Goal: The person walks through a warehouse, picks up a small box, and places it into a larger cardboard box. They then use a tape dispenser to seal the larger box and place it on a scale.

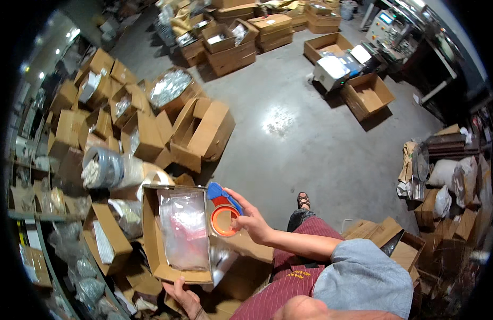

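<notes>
Here, an open box (pixel 150 229), with clear plastic bags (pixel 183 229) in it, is gripped at its near edge by the left hand (pixel 183 296); the right hand (pixel 250 220) curls round a tape dispenser (pixel 221 201) just beside the box. Ahead and left of both hands, cartons (pixel 210 130) crowd the grey floor (pixel 257 165).

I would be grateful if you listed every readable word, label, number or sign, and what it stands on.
Yellow lettering on the maroon striped apron: small and turned; wording not copied.
White sheet in the lower-left carton: too small to read.
Lit machine screen: too small to read.
Tape dispenser, held cardboard box: no readable text visible.
</notes>
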`<state>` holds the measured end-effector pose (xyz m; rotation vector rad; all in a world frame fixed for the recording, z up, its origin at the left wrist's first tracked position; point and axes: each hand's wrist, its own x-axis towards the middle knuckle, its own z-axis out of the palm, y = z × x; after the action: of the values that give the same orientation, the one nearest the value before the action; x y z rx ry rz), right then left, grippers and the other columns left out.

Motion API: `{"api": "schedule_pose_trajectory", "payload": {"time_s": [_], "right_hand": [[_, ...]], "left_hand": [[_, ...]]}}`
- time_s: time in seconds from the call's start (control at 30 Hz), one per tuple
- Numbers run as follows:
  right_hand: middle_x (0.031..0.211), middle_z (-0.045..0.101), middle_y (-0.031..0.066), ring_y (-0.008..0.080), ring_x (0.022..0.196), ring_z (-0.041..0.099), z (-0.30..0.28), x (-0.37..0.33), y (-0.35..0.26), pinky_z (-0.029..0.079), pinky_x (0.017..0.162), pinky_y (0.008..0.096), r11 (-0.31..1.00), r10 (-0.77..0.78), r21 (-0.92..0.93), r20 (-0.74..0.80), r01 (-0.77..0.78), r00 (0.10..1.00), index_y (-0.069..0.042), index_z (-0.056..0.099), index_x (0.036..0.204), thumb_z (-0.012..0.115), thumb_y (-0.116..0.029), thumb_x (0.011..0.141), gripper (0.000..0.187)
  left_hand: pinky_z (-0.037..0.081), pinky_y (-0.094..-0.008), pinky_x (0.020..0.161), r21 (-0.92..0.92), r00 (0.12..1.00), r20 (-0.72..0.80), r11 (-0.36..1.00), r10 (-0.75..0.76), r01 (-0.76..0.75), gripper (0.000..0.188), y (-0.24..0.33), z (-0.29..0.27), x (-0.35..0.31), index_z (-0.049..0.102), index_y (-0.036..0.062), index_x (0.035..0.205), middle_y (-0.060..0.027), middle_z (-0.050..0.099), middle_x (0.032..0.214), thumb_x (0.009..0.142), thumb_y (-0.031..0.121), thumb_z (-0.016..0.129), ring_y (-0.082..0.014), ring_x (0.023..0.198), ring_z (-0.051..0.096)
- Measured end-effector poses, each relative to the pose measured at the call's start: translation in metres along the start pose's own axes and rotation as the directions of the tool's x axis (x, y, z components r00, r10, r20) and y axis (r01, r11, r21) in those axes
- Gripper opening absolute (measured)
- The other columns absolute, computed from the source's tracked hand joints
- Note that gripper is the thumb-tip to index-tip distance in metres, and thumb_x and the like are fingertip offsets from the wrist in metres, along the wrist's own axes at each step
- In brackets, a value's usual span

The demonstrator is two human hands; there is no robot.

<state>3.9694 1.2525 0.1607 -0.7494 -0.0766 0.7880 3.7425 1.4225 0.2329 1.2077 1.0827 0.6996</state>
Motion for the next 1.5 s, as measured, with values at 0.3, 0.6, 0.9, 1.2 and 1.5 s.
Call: {"api": "schedule_pose_trajectory", "payload": {"time_s": [0.3, 0.6, 0.9, 1.2, 1.5], "right_hand": [[0.078, 0.049, 0.0008, 0.0095, 0.066, 0.049, -0.092, 0.000, -0.132, 0.047, 0.069, 0.0245, 0.997, 0.000, 0.081, -0.069, 0.005, 0.998, -0.018, 0.028, 0.157, 0.051, -0.001, 0.074, 0.087], [0.077, 0.054, 0.0006, 0.0084, 0.068, 0.055, -0.269, 0.021, -0.296, 0.049, 0.071, 0.0245, 0.990, -0.023, 0.123, -0.354, 0.070, 0.935, -0.017, 0.031, 0.155, 0.055, -0.001, 0.080, 0.081], [0.085, 0.054, 0.0018, 0.0093, 0.070, 0.050, -0.427, 0.093, -0.418, 0.047, 0.073, 0.0236, 0.894, -0.269, 0.084, -0.684, 0.440, 0.678, -0.013, 0.033, 0.154, 0.054, 0.002, 0.076, 0.083], [0.114, 0.054, 0.0010, 0.0096, 0.085, 0.050, -0.614, 0.206, -0.533, 0.046, 0.081, 0.0230, 0.732, -0.336, -0.032, -0.886, 0.681, 0.320, -0.009, 0.039, 0.149, 0.055, -0.002, 0.070, 0.081], [0.114, 0.056, -0.0007, 0.0067, 0.083, 0.048, -0.900, 0.312, -0.593, 0.040, 0.074, 0.0183, 0.623, -0.361, -0.092, -0.915, 0.777, 0.181, -0.009, 0.036, 0.152, 0.051, 0.003, 0.073, 0.082]], "left_hand": [[0.050, -0.0408, 0.094, -0.022, 0.990, 0.127, 0.998, 0.056, -0.054, 0.068, -0.022, 0.144, -0.031, 0.037, 0.0004, 0.142, -0.0154, 0.051, 0.126, 0.080, 0.005, 0.065, -0.0275, 0.110, 0.055], [0.043, -0.0244, 0.052, 0.306, 0.897, 0.384, 0.947, -0.218, 0.099, 0.065, -0.107, 0.327, 0.014, 0.039, 0.0031, 0.137, -0.0103, 0.060, 0.105, 0.077, 0.002, 0.065, -0.0127, 0.071, 0.056], [0.036, -0.0211, 0.052, 0.322, 0.690, 0.660, 0.942, -0.297, 0.098, 0.054, -0.075, 0.710, 0.016, 0.046, 0.0046, 0.128, -0.0012, 0.059, 0.087, 0.076, -0.001, 0.060, -0.0067, 0.062, 0.049], [0.055, -0.0328, 0.073, 0.519, 0.329, 0.827, 0.844, -0.456, -0.133, 0.063, -0.174, 1.070, 0.099, 0.041, 0.0040, 0.138, -0.0099, 0.063, 0.104, 0.077, 0.000, 0.059, -0.0183, 0.084, 0.064], [0.056, -0.0390, 0.084, 0.558, 0.147, 0.829, 0.781, -0.540, -0.281, 0.063, -0.348, 1.380, 0.118, 0.041, 0.0044, 0.139, -0.0118, 0.063, 0.106, 0.078, 0.001, 0.058, -0.0227, 0.091, 0.066]]}}
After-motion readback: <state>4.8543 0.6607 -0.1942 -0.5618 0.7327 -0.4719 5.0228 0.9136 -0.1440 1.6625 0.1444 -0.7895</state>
